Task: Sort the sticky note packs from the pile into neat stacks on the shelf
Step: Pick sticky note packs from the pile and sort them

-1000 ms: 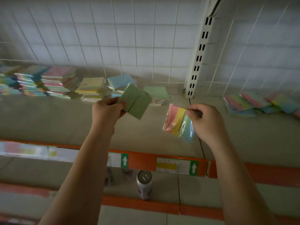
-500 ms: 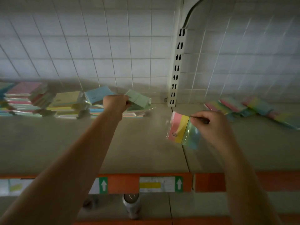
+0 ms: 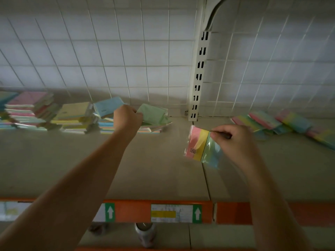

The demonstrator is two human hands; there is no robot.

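Left hand [image 3: 127, 117] grips green pack [image 3: 154, 115] atop the low stack just left of the slotted upright [image 3: 198, 77]; square its edges before letting go; right hand [image 3: 233, 140] pinches striped pack [image 3: 203, 146] in front of the upright; loose pile [image 3: 282, 124] lies right.

grey shelf [image 3: 163, 174], note stacks [image 3: 74, 116], loose pile [image 3: 282, 124]

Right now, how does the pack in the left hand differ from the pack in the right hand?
The green pack in the left hand is one plain colour; the striped pack in the right hand shows pink, yellow and blue bands. The green pack lies on the rightmost stack at the back of the shelf; the striped pack hangs in the air, pinched by its top edge. Both are thin, wrapped sticky note packs.
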